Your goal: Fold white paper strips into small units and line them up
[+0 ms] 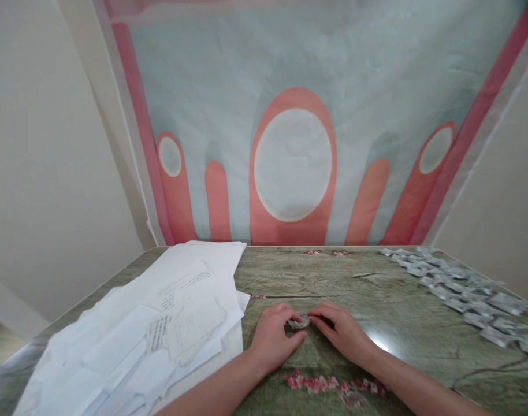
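Observation:
Near the middle of the wood-patterned table (pixel 333 277), a small crumpled greyish piece (pixel 298 323) sits between my two hands. My left hand (pixel 276 335) curls round its left side, with the fingers and thumb bent about it. At its right end, my right hand (pixel 339 332) pinches it between thumb and fingertips. The piece looks thin and pale, perhaps paper or film; its exact material is too small to tell.
A spread pile of white papers (pixel 190 323), some printed, covers the table's left side. Rows of similar small greyish twisted pieces (pixel 467 294) lie at the right. Behind the table hangs a sheet (pixel 354 75) with coral arches and white circles.

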Demonstrator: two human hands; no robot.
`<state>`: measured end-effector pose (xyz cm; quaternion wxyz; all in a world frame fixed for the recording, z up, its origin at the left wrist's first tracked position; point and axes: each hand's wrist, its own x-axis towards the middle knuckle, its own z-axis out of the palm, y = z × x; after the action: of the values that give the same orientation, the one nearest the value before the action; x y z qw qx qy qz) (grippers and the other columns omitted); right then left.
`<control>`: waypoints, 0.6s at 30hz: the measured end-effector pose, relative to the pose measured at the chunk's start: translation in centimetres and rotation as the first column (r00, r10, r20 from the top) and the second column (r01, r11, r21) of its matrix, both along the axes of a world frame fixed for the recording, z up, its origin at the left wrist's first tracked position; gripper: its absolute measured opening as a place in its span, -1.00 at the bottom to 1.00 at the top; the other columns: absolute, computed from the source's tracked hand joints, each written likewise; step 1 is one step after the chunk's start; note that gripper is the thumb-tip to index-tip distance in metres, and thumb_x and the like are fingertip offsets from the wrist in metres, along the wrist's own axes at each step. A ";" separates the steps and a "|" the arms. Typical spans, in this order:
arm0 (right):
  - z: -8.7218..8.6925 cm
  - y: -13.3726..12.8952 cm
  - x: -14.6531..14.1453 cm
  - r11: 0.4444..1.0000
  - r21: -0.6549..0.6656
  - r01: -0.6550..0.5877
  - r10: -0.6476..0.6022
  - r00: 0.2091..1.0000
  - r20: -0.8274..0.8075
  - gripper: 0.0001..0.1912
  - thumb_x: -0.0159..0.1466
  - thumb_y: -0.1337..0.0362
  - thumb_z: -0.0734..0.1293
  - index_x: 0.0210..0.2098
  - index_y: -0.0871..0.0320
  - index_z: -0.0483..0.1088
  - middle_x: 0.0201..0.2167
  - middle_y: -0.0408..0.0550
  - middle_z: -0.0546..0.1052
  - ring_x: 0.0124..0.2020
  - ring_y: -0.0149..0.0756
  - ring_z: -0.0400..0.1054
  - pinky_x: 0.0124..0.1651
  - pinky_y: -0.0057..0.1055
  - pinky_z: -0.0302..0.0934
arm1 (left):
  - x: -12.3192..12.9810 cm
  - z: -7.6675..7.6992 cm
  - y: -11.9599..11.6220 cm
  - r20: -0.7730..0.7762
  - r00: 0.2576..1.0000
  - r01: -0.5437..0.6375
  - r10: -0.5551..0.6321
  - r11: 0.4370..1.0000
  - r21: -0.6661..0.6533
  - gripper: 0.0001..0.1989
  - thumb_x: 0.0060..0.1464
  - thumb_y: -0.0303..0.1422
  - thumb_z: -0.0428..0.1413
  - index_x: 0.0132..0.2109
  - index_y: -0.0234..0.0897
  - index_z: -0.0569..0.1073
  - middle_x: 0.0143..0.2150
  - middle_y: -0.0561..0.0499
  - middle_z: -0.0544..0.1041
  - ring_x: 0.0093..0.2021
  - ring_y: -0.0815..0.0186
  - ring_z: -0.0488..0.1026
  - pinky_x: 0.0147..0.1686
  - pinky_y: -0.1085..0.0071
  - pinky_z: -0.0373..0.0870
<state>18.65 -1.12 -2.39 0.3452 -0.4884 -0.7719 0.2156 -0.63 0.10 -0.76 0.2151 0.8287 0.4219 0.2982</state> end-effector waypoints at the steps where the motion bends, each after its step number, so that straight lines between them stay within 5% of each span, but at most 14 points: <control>1: 0.0 0.0 0.0 1.000 -0.005 -0.001 0.001 1.000 0.006 -0.82 0.25 0.23 0.21 -0.31 0.11 0.44 -0.43 -0.09 0.43 -0.37 -0.30 0.32 -0.29 -0.40 0.19 | 0.0 -0.1 0.0 -0.008 1.000 0.005 -0.005 1.000 -0.001 -0.84 -0.15 -0.43 0.21 -0.32 -0.22 0.46 -0.29 0.02 0.45 -0.20 0.21 0.37 -0.16 0.34 0.25; 18: -0.1 -0.4 -0.5 0.999 -0.044 -0.001 0.003 0.999 0.032 -0.88 0.19 0.26 0.27 -0.43 0.14 0.39 -0.48 -0.15 0.42 -0.39 -0.32 0.29 -0.30 -0.41 0.11 | -0.1 -0.4 0.1 0.154 0.984 0.094 -0.088 0.995 -0.030 -0.84 -0.10 -0.61 0.11 -0.38 -0.27 0.45 -0.29 0.02 0.42 -0.22 0.31 0.37 -0.19 0.44 0.28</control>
<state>18.12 -1.50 -2.54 0.3219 -0.4984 -0.7728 0.2250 -0.72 0.23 -1.11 0.2753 0.8178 0.3714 0.3427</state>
